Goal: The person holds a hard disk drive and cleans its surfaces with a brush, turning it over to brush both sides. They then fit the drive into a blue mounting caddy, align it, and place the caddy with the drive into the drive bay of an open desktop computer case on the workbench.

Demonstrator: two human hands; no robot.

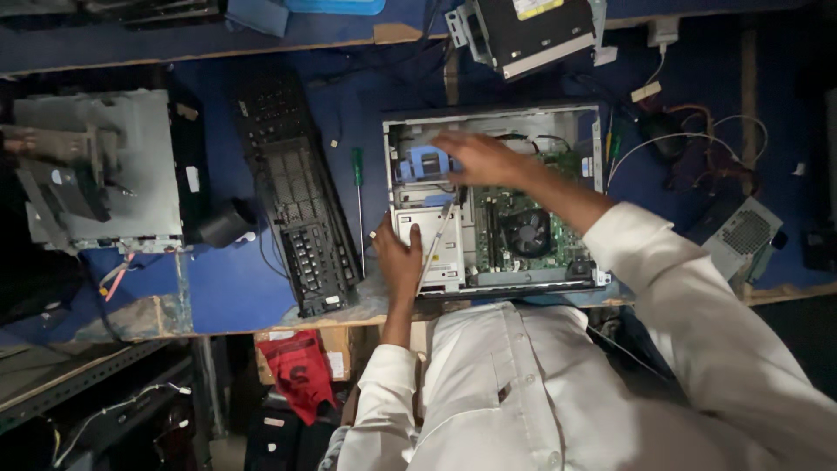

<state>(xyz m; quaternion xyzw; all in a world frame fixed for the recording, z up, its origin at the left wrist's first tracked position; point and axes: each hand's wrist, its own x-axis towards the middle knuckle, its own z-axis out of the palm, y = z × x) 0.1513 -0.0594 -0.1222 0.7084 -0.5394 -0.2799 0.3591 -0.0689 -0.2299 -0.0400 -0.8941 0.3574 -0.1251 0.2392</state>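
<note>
- Nearest, the person's left hand (398, 259) rests open against the near left edge of the open desktop computer case (493, 197), steadying it without gripping.
- The case lies flat with its side cover already off; the motherboard's fan (527, 233) and a pale drive unit (432, 246) remain fitted.
- Farther in, the right hand (478, 157) reaches to the blue drive bracket (425, 162), fingers spread on it; a closed grip cannot be told.
- Left of the case lie a green-handled screwdriver (358, 196) and a black keyboard (296, 194).
</note>
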